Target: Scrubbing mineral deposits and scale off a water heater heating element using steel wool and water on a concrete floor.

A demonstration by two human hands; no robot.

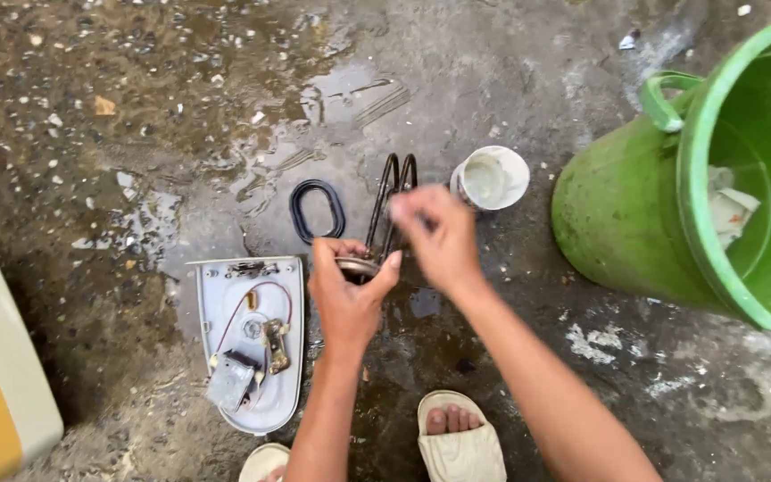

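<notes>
Two hands are working on a looped heating element over a wet concrete floor.

The left hand [347,290] is gripping the metal base of the heating element [392,201], while the right hand [436,234] is pinching closed on its dark loops. A black oval gasket [317,211] is lying just beyond the left hand, a grey cover plate [252,344] with wiring to its left, and a white cup [491,178] and green bucket [662,205] are sitting to the right.

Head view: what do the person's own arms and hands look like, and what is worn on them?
Both forearms are bare, with no sleeves in view. The left hand and right hand wear no gloves; no rings, watch or bracelet show. The fingers of the right hand are motion-blurred.
</notes>
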